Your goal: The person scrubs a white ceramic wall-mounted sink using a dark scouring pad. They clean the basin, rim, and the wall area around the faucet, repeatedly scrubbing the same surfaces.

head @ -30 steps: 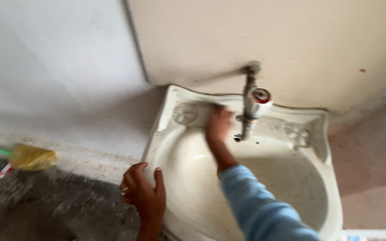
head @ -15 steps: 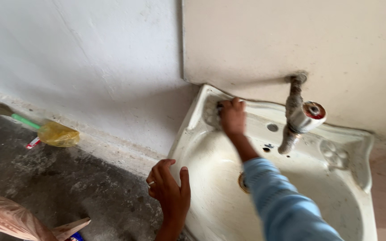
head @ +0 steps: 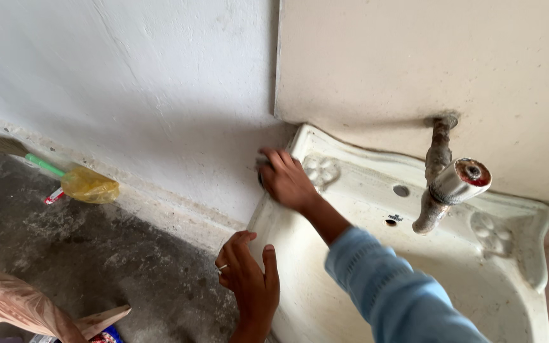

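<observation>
A stained white wash basin (head: 363, 168) hangs on the wall. My right hand (head: 285, 179), in a light blue sleeve, presses a small dark scrub pad (head: 262, 164) against the basin's outer left rim, beside a moulded flower soap dish (head: 322, 170). Most of the pad is hidden under my fingers. My left hand (head: 249, 279), wearing a ring, grips the front left rim with the thumb inside the bowl. A corroded metal tap (head: 452, 184) with a red-capped knob sticks out of the wall above the bowl.
On the dark, dusty floor to the left lie a broom with a green handle (head: 42, 165) and a yellow plastic bag (head: 89, 185). A brownish curved object (head: 20, 311) shows at the bottom left corner. Grey and cream walls stand behind the basin.
My right hand has slid left from beside the tap, across the back ledge, to the basin's outer left rim. My left hand has kept its hold on the front rim. The view has shifted left.
</observation>
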